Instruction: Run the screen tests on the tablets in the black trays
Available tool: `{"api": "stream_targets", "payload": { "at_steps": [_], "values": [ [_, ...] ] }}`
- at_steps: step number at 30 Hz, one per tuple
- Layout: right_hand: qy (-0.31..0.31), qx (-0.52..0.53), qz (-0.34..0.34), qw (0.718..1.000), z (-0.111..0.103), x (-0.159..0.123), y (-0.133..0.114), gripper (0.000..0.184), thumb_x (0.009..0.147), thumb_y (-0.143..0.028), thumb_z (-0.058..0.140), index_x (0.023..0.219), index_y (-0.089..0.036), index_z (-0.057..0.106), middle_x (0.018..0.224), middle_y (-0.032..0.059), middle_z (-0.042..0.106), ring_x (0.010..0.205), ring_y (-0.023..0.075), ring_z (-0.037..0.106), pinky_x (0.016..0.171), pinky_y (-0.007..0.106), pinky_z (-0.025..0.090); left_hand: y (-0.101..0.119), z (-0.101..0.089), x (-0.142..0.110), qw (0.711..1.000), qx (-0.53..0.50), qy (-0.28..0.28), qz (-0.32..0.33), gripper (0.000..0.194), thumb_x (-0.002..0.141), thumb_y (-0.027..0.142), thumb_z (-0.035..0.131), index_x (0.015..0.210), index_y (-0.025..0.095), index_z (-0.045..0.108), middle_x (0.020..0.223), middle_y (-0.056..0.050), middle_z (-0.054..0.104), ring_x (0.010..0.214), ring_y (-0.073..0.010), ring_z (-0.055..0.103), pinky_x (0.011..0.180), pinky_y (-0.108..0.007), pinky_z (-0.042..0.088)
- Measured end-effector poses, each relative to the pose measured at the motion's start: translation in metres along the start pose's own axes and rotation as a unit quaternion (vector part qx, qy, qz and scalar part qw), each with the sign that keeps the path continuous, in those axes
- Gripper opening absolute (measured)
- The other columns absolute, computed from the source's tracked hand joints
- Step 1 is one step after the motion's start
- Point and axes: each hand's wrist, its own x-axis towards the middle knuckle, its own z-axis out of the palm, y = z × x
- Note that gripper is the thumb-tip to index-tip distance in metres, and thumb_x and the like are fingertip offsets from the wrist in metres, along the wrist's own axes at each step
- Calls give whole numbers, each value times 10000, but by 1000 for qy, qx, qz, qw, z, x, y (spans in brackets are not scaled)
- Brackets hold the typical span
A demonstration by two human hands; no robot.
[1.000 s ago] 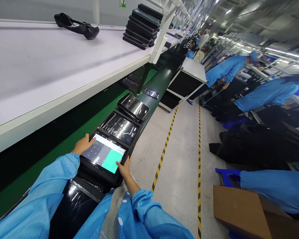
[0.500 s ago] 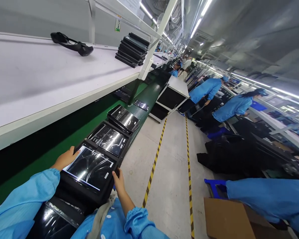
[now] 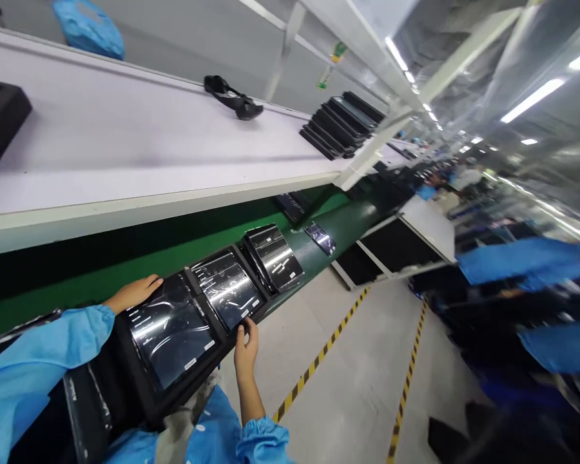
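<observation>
Two seated, both unlit: nearer panel [image 3: 173,333], farther panel [image 3: 228,288] — left hand [image 3: 134,294], right hand [image 3: 246,348] at edges, grip impossible to tell — work done or left equally unclear.

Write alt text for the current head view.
A person's left hand is at the far edge of a dark screen, the right hand by the next screen. A white shelf above holds stacked black slabs.

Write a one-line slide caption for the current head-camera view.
Left hand at the edge of one dark panel, right hand beside the next panel, a white worktop alongside.
</observation>
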Motion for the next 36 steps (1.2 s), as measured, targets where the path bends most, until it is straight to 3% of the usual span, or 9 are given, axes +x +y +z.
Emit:
{"api": "stream_targets", "payload": {
  "at_steps": [3,5,7,10,13,18,23,30,36],
  "values": [
    [-118,-28,-132,984,2,54,-16,383,978,-402,416,1192,-179,643,1254,151,665,1239,268,580,1092,469,435,-1,0,-5,995,-52,53,-71,497,839,593,451,1065,220,690,1213,-131,707,1168,-340,631,1038,-450,441],
    [-188,-33,-195,962,11,86,-27,367,984,-354,418,1226,-177,628,1281,149,655,1279,266,554,1098,475,431,-4,2,-14,981,-77,118,-134,456,845,556,481,1028,201,701,1223,-160,693,1241,-373,579,1092,-526,380],
    [-241,-28,-234,941,24,112,-36,364,982,-326,424,1252,-167,609,1292,154,647,1289,266,546,1093,476,437,-6,9,-29,955,-99,198,-197,475,884,504,445,1114,157,675,1310,-206,631,1343,-391,485,1132,-570,322],
    [-296,-12,-260,919,45,139,-45,352,975,-311,432,1251,-172,600,1256,148,659,1255,266,572,1066,471,462,-2,34,-55,900,-147,308,-270,596,942,420,358,1398,50,460,1484,-260,460,1448,-337,361,1174,-493,314],
    [-334,9,-269,903,61,151,-50,357,969,-309,441,1267,-179,587,1249,143,663,1227,263,591,1056,470,470,7,63,-76,856,-209,368,-298,655,963,415,365,1510,62,292,1536,-220,418,1437,-272,396,1165,-403,364],
    [-360,37,-258,896,64,155,-42,388,970,-332,446,1308,-183,564,1264,146,658,1188,259,617,1045,471,479,14,81,-86,821,-289,407,-276,649,920,394,520,1495,139,359,1487,-136,516,1348,-211,517,1105,-301,437],
    [-362,30,-253,897,50,158,-24,370,977,-331,439,1293,-192,574,1257,136,669,1192,251,622,1051,459,479,14,81,-89,809,-316,417,-266,765,815,281,661,1513,173,366,1467,-118,541,1362,-259,502,1148,-363,404],
    [-385,-17,-320,866,63,174,-34,445,985,-298,414,1404,-171,492,1334,136,643,1384,254,475,1145,504,385,6,95,-90,789,-367,436,-230,680,943,477,479,1537,172,353,1602,-78,357,1487,-228,304,1238,-366,229],
    [-430,-69,-375,819,89,184,-53,471,977,-260,403,1437,-181,464,1443,128,560,1501,267,294,1208,592,220,10,95,-89,782,-369,448,-228,606,964,449,422,1512,191,400,1582,-58,399,1476,-217,329,1233,-366,259]
  ]
}}
